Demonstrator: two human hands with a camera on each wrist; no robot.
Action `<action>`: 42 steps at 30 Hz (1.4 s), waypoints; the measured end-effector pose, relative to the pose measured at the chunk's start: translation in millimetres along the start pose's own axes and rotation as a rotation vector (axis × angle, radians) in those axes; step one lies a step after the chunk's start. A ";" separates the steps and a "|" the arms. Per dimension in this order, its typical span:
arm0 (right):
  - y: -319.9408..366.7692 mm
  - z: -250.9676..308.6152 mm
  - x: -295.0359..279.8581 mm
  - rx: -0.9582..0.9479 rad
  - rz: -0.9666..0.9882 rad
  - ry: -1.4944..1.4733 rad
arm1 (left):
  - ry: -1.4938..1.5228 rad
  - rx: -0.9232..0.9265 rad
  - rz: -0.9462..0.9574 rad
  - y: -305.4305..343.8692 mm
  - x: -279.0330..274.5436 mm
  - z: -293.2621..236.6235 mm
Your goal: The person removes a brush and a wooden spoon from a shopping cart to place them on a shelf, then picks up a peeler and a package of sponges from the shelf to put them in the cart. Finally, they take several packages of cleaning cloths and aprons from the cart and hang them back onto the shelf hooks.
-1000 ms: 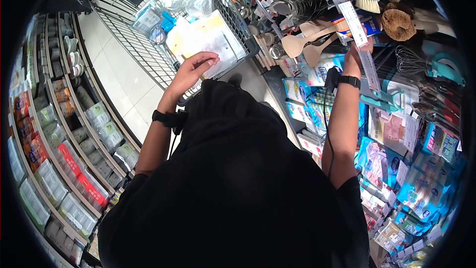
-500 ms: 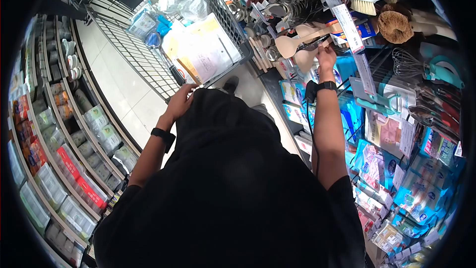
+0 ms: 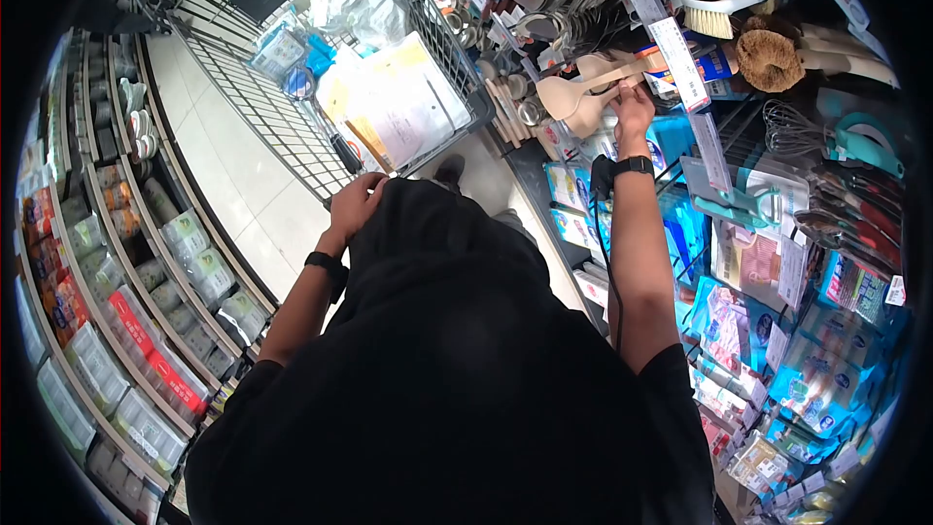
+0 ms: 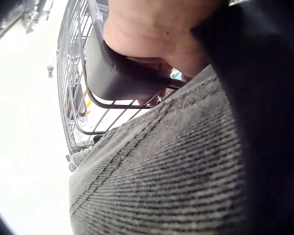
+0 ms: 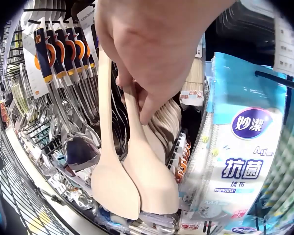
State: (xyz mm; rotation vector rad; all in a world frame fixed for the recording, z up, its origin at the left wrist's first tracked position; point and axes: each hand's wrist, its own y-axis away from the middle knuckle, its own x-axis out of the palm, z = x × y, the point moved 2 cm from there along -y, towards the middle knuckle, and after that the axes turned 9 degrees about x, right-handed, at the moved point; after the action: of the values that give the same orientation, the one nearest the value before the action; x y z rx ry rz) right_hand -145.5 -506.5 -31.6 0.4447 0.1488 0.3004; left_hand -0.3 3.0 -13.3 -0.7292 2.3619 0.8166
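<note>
Two pale wooden spatulas, right hand grip pinching their handles, left hand seemingly clasping cart handle

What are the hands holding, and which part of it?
The right hand pinches a wooden spatula by its thin handle, above the blade. The left hand grips the shopping cart by its black push bar.

The black handle of a wire cart is gripped by the left hand; denim is seen below, pale floor beside.
</note>
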 end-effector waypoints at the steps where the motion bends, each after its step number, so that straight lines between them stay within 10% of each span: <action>1: -5.6 -1.3 1.1 0.022 0.024 -0.029 | 0.000 0.000 -0.001 -0.5 -0.2 -1.0; 12: -58.7 -13.5 8.1 -0.190 -0.204 0.596 | -0.021 0.011 -0.043 2.6 0.6 -1.5; 19: 7.3 -1.2 31.1 0.139 0.184 0.445 | -0.013 0.027 -0.061 -0.5 0.1 -1.6; 42: 12.9 -10.5 15.2 -0.177 0.084 0.513 | -0.044 0.000 -0.051 -4.3 3.8 -2.9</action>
State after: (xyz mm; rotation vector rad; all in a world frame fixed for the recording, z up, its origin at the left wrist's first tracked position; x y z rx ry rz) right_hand -136.5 -486.4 -36.4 0.1902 0.6004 0.5026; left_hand -1.1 -3.1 -15.4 -0.7606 2.2952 0.8034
